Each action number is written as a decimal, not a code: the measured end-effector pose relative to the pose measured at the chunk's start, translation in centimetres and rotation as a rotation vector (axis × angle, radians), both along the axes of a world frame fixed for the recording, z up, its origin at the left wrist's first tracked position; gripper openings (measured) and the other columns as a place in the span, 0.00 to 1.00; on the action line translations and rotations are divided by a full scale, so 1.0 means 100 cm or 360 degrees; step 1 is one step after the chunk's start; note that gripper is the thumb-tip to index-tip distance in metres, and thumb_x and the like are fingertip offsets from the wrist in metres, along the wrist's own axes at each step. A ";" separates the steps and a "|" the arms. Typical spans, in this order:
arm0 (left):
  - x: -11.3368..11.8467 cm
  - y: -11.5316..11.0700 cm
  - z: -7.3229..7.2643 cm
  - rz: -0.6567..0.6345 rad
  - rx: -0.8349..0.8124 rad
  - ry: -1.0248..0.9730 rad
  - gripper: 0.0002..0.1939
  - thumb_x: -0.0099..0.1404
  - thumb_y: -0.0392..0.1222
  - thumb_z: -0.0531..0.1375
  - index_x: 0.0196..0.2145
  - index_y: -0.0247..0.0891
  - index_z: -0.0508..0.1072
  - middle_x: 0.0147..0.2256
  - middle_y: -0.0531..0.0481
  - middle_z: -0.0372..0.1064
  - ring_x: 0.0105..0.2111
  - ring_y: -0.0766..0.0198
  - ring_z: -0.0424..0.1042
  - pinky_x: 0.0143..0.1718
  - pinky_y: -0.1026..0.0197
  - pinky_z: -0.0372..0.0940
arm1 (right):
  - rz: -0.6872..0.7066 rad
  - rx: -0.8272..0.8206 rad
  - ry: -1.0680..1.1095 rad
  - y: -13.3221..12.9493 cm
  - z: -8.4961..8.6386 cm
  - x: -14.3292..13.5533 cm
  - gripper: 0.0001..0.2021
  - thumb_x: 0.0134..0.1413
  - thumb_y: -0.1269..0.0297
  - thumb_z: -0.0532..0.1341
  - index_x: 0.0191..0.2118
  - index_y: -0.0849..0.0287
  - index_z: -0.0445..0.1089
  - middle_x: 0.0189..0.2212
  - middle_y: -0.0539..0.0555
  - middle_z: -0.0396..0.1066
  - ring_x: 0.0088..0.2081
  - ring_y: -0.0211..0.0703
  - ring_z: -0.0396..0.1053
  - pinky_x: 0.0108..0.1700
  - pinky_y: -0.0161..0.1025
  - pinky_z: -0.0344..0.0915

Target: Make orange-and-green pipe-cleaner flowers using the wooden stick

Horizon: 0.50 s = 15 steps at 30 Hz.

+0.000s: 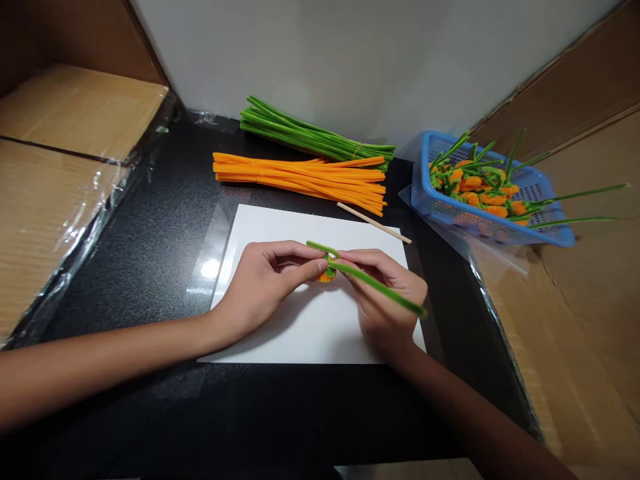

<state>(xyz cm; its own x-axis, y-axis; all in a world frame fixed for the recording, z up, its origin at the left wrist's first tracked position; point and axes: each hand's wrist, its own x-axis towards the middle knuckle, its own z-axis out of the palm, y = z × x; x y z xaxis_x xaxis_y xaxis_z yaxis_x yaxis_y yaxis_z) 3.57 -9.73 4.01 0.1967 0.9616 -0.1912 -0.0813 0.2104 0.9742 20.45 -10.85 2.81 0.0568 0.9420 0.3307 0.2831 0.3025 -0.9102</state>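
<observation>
Head view: L hand (260,283) is pinching orange bit (326,277), R hand (387,323) green stem (375,283), fingertips narrow, over paper (280,230) — prob. joining them; next move's prob. calling for steady L grip, R guiding.

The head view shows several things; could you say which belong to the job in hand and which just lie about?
Likely the job's: held orange-green piece, green bundle, orange bundle, white sheet, basket of pieces, perhaps wooden stick.
Seemingly lying about: cardboard, clear plastic.
</observation>
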 end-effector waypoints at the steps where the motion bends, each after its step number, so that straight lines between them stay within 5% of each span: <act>1: 0.000 0.000 0.000 -0.0005 -0.0004 0.0006 0.13 0.55 0.47 0.71 0.35 0.36 0.82 0.36 0.45 0.80 0.35 0.60 0.77 0.38 0.61 0.71 | 0.0019 0.0014 -0.0043 0.000 0.000 0.001 0.04 0.54 0.70 0.68 0.36 0.55 0.80 0.34 0.53 0.79 0.35 0.44 0.76 0.38 0.41 0.73; 10: -0.002 0.004 -0.007 0.0063 -0.0040 -0.0012 0.17 0.54 0.47 0.72 0.40 0.37 0.81 0.35 0.46 0.80 0.34 0.60 0.77 0.36 0.60 0.72 | 0.0101 0.0068 -0.0153 0.002 -0.005 0.002 0.05 0.57 0.68 0.66 0.37 0.52 0.79 0.34 0.53 0.78 0.37 0.45 0.74 0.41 0.45 0.72; 15: -0.003 0.007 -0.007 -0.0037 -0.0040 -0.0006 0.14 0.57 0.44 0.69 0.40 0.36 0.81 0.35 0.45 0.79 0.34 0.61 0.77 0.37 0.60 0.71 | 0.0153 -0.0142 0.0129 0.006 -0.008 0.002 0.05 0.55 0.62 0.68 0.36 0.56 0.75 0.35 0.54 0.75 0.39 0.45 0.73 0.41 0.43 0.72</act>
<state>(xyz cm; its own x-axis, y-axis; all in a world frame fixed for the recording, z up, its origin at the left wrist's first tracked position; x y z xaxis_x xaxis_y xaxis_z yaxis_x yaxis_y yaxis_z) 3.27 -9.01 3.30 0.2200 0.9516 -0.2144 -0.0797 0.2366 0.9683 20.63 -10.29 1.97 -0.0122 0.9699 0.2432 0.1812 0.2413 -0.9534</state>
